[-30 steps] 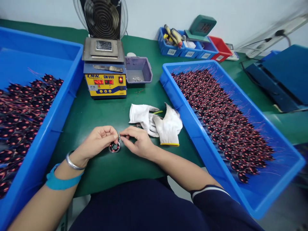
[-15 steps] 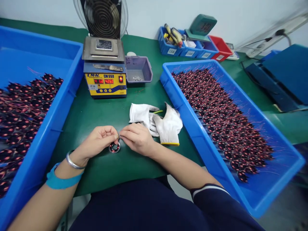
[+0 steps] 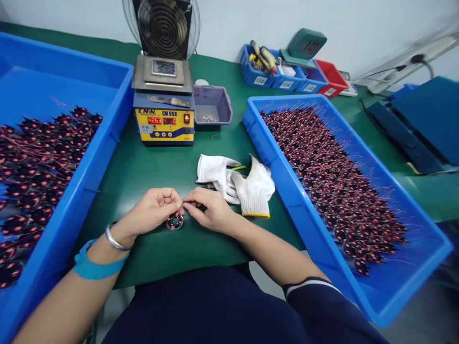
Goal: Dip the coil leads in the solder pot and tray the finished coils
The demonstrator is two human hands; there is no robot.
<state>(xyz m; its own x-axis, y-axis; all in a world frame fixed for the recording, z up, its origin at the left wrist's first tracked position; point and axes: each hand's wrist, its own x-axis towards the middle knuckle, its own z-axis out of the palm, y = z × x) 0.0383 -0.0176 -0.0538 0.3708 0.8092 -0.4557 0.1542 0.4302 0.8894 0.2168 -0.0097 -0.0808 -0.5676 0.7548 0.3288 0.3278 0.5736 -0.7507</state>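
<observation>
A small ring-shaped motor stator (image 3: 174, 221) with copper windings hangs just under my fingertips, above the green table. My left hand (image 3: 158, 208) is closed, its thumb and forefinger pinching at the stator's upper edge, where thin wires seem to come off. Against those fingertips, my right hand (image 3: 211, 210) pinches what look like the fine wire ends, which are too small to make out clearly. White work gloves (image 3: 253, 188) with grey-coated fingers lie beyond my right hand.
Blue trays of stators flank me, a left tray (image 3: 107, 112) and a right tray (image 3: 297, 196). Ahead stands a yellow-fronted solder pot (image 3: 165, 126) with a flat blade on top and a fan behind. Beside it are a purple bin (image 3: 213, 105) and small blue bins (image 3: 258, 76).
The view has shifted slightly, so everything sits a little further right. My right thumb and forefinger have changed their pinch a little. Both hands stay together at the stator.
</observation>
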